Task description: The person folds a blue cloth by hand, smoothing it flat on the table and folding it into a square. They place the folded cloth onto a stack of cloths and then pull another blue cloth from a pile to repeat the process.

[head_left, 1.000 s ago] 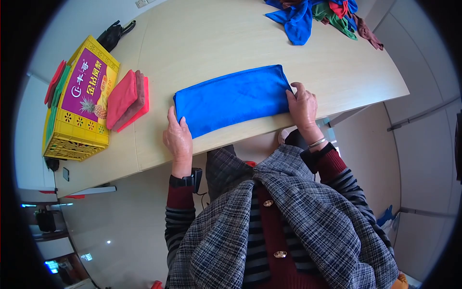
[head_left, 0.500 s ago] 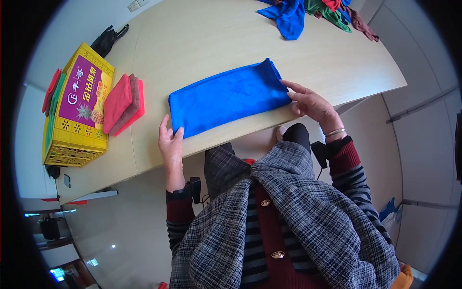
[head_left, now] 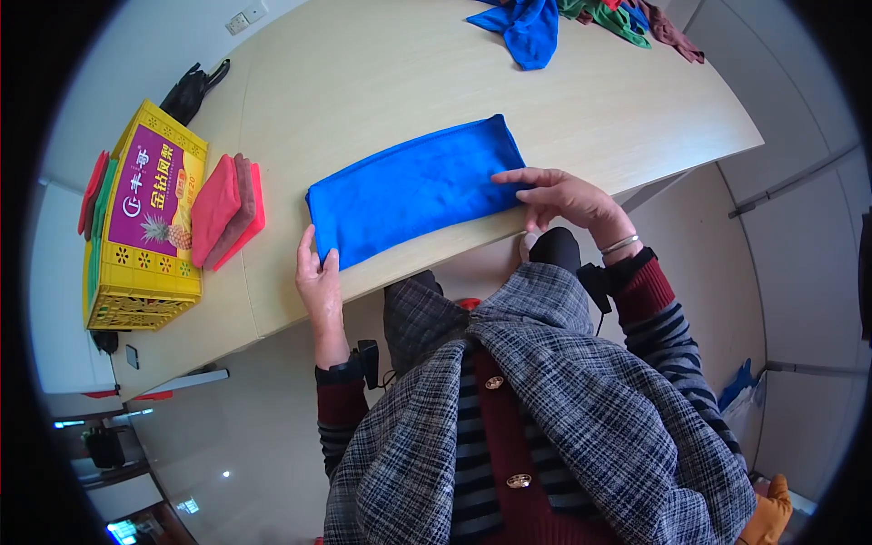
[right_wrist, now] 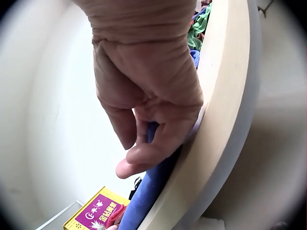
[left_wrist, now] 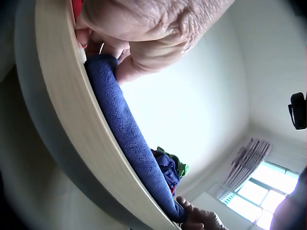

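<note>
A blue cloth (head_left: 409,189), folded into a long rectangle, lies flat along the table's front edge. My left hand (head_left: 320,283) is at its left end, thumb on the near corner and fingers along the short side; in the left wrist view the thumb touches the blue cloth (left_wrist: 124,129). Over the right end, my right hand (head_left: 572,202) has its fingers extended, the index finger reaching above the cloth. The right wrist view shows the right hand (right_wrist: 148,91) with fingers slightly bent beside the cloth (right_wrist: 148,191); whether they touch it I cannot tell.
Left on the table (head_left: 363,82), folded red and brown cloths (head_left: 227,213) lean by a yellow crate (head_left: 150,227) with more cloths at its far side. A black bag (head_left: 189,93) sits behind. Loose coloured cloths (head_left: 531,34) lie heaped at the back right.
My right hand has come off the cloth's right edge and moved left over its right end. The cloth's raised right corner now lies flatter. The left hand stays at the left end.
</note>
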Tool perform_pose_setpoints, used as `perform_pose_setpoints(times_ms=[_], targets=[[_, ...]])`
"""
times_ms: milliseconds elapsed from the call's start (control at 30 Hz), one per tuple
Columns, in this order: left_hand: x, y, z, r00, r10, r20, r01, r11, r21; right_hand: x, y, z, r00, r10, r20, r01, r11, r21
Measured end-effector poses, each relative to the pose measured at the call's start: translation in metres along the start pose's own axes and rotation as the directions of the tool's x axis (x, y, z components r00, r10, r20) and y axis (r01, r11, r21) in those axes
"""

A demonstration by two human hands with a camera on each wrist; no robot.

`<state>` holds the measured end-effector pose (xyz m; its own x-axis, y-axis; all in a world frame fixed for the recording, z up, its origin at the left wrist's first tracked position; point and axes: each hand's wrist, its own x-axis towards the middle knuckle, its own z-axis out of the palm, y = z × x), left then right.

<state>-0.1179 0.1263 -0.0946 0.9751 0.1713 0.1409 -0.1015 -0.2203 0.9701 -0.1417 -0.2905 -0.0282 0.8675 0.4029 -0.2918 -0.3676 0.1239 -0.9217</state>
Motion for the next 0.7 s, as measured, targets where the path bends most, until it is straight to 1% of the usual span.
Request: perform_pose_setpoints(times_ms=[67, 100, 133, 167, 200, 233, 267, 333, 367, 433, 600, 700], targets=[[0.001, -0.002, -0.004, 1.000, -0.011, 0.006, 0.011, 1.000, 0.011, 0.007, -0.001, 0.001, 0.999, 0.050, 0.009, -0.050, 0.999, -0.011], [0.002, -0.003, -0.007, 1.000, -0.021, 0.006, 0.021, 0.999, -0.033, 0.009, -0.001, 0.001, 0.997, 0.077, 0.015, -0.077, 0.997, -0.016], [0.003, -0.002, -0.009, 1.000, -0.029, 0.007, 0.030, 0.997, -0.076, 0.008, -0.002, 0.001, 0.997, 0.078, 0.019, -0.077, 0.997, -0.016], [0.003, -0.002, -0.011, 0.999, -0.037, 0.010, 0.038, 0.992, -0.119, 0.007, -0.004, 0.002, 0.998, 0.065, -0.013, -0.065, 0.998, 0.011], [0.002, -0.004, -0.013, 0.999, -0.036, 0.009, 0.037, 0.993, -0.115, 0.006, -0.004, 0.003, 0.998, 0.053, -0.046, -0.051, 0.998, 0.040], [0.001, -0.006, -0.015, 1.000, -0.021, 0.020, 0.022, 0.996, -0.092, 0.005, -0.004, 0.003, 0.996, 0.043, -0.080, -0.038, 0.997, 0.068], [0.000, -0.008, -0.016, 0.999, -0.007, 0.031, 0.009, 0.998, -0.069, 0.004, -0.003, 0.002, 0.996, 0.046, -0.080, -0.040, 0.997, 0.070], [-0.003, -0.007, -0.018, 0.999, 0.001, 0.043, 0.001, 0.999, -0.045, 0.004, -0.001, -0.003, 0.996, 0.045, -0.078, -0.046, 0.999, -0.010], [-0.005, -0.007, -0.018, 0.999, 0.029, 0.033, -0.030, 0.999, 0.035, 0.003, 0.000, -0.004, 0.996, 0.043, -0.078, -0.047, 0.998, -0.049], [-0.010, -0.008, -0.017, 0.996, 0.085, 0.019, -0.087, 0.978, 0.190, 0.000, 0.004, -0.007, 0.995, 0.049, -0.091, -0.054, 0.997, -0.054], [-0.020, -0.001, -0.018, 0.998, 0.056, 0.009, -0.056, 0.981, 0.184, -0.011, 0.006, -0.014, 0.989, 0.043, -0.138, -0.056, 0.994, -0.092], [-0.021, -0.008, -0.022, 0.994, 0.106, 0.004, -0.103, 0.963, 0.248, -0.018, 0.007, -0.015, 0.983, 0.032, -0.179, -0.054, 0.991, -0.119]])
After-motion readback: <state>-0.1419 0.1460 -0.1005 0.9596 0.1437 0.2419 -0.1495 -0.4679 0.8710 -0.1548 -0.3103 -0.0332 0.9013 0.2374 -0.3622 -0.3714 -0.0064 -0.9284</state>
